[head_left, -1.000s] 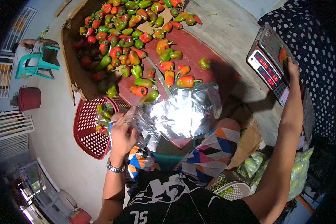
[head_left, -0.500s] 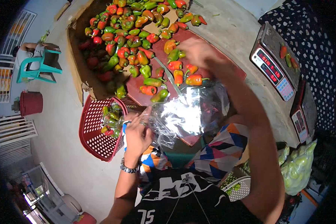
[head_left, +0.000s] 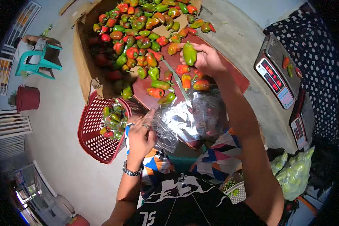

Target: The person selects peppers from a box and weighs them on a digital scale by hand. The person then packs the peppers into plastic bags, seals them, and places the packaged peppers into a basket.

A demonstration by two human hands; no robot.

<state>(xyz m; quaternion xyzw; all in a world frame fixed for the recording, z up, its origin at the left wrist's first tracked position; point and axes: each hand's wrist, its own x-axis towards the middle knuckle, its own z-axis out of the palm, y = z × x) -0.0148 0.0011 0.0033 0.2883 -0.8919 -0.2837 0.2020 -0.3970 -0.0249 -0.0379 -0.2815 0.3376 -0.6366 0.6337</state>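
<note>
My right hand (head_left: pixel 206 60) is closed around a green pepper (head_left: pixel 190 54), holding it over the red board (head_left: pixel 229 75). Several red, orange and green peppers lie on the board beneath and beside it, with a knife (head_left: pixel 180 81) among them. Near my lap, my left hand (head_left: pixel 142 136) grips the edge of a clear plastic bag (head_left: pixel 165 130) between thumb and fingers. The shiny plastic spreads over the near end of the board and partly hides it.
A cardboard box (head_left: pixel 83 64) heaped with peppers stands at the far left. Below it is a red perforated basket (head_left: pixel 87 130) holding bagged peppers. Two digital scales (head_left: pixel 273 75) stand at right, one bearing a few peppers. Bags of green produce (head_left: pixel 295 177) sit lower right.
My right hand, blurred over the board before, now shows clearly with a green pepper lifted in it. My left hand stays at the plastic. The view has shifted slightly.
</note>
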